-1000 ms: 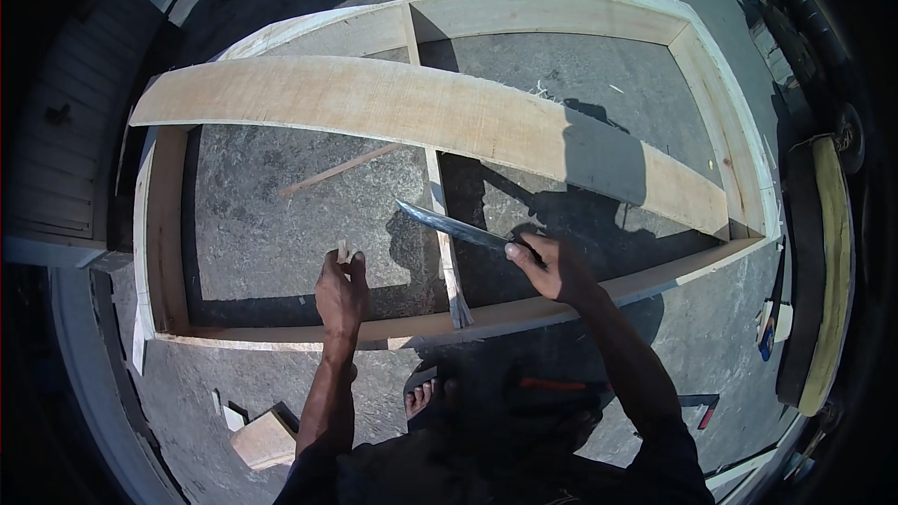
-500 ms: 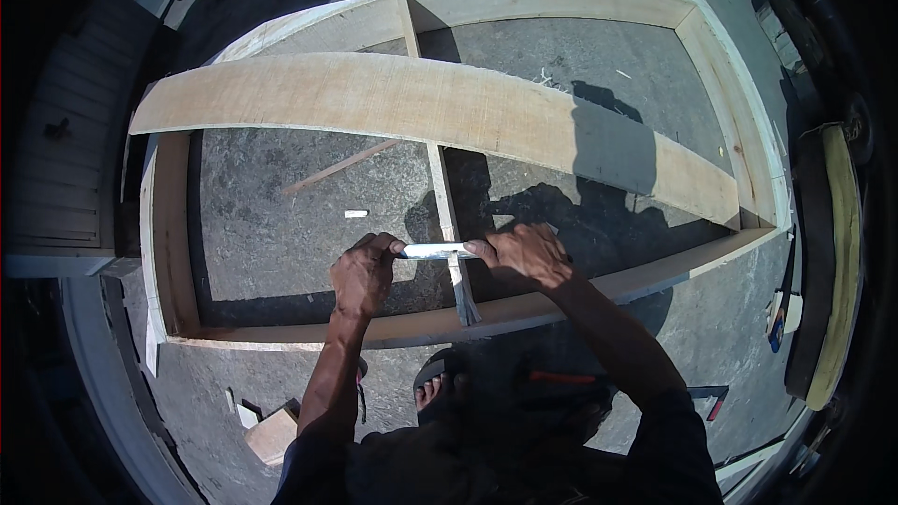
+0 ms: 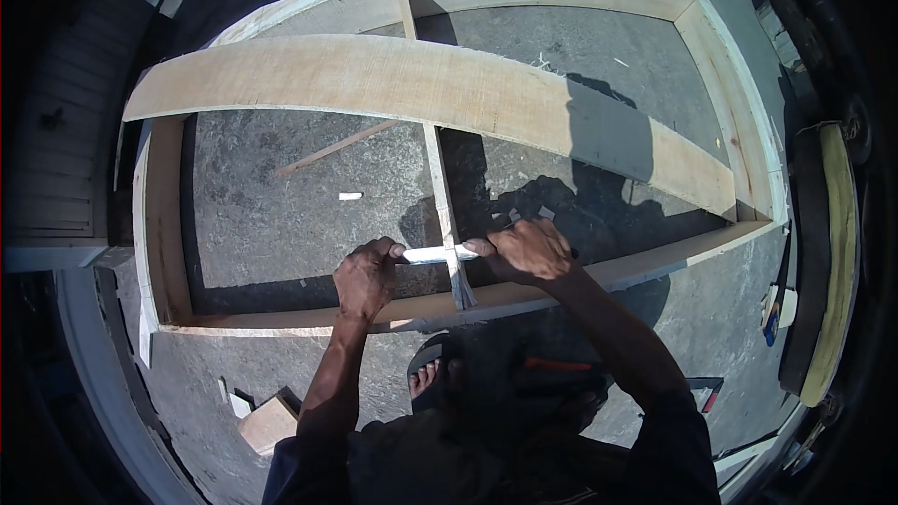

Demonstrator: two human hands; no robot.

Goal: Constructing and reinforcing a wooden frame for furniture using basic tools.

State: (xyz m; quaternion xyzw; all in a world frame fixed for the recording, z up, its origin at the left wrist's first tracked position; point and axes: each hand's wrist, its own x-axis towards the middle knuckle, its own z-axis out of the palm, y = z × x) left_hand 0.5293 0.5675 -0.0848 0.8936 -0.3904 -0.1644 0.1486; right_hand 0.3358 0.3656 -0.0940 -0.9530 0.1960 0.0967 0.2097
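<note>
My left hand (image 3: 366, 276) and my right hand (image 3: 528, 249) are both closed around the ends of a short, bright white bar (image 3: 424, 255), whose exact kind I cannot make out. It lies crosswise over the wooden crosspiece (image 3: 438, 173), close to the near side of a large rectangular wooden frame (image 3: 166, 224). Below it the crosspiece has a rough, pale, splintered-looking end. Beyond my hands, a wide plywood board (image 3: 374, 79) rests slantwise across the frame and hides part of the crosspiece.
Inside the frame, a thin wood strip (image 3: 335, 150) and a small white offcut (image 3: 350, 195) lie on the concrete. My sandaled foot (image 3: 426, 376) stands at the near side. Wood offcuts (image 3: 268, 425) lie at lower left. Long dark and yellow pieces (image 3: 828, 262) line the right.
The view has tilted a little, so the frame and board sit higher. Both hands keep their grip on the white bar, which is slightly nearer the crosspiece's near end.
</note>
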